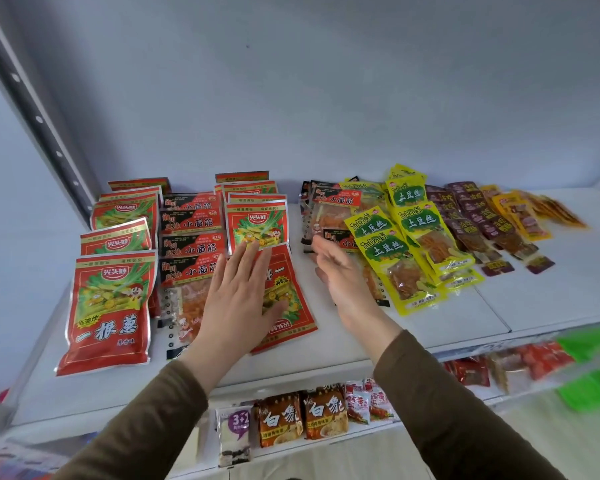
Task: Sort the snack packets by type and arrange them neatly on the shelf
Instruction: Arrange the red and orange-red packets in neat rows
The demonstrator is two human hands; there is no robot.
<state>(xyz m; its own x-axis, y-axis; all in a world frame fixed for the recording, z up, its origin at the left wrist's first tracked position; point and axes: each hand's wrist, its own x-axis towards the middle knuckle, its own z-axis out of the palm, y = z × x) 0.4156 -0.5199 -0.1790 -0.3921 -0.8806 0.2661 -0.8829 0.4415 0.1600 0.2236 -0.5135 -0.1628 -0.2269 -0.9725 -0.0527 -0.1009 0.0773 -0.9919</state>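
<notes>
From the head camera, a white shelf carries snack packets in rows running from its front edge toward the back wall. At the left end lies a row of red packets, overlapping one another; beside it is a row of black-and-red packets with clear lower halves. A second red row stands further along, and its front packet lies upside down, angled toward the front edge.

The left hand lies flat across that upside-down packet and the neighbouring clear one, its fingers straight and spread, gripping nothing. The right hand hovers edge-on just beside another group of black-and-red packets near the middle of the shelf, fingers relaxed and released, holding nothing.

Toward the right end lie yellow-and-green packets, then dark maroon packets, then orange-yellow packets nearest the right back corner.

A lower shelf below the front edge holds orange noodle packs and other small packs; its right part is blurred.
</notes>
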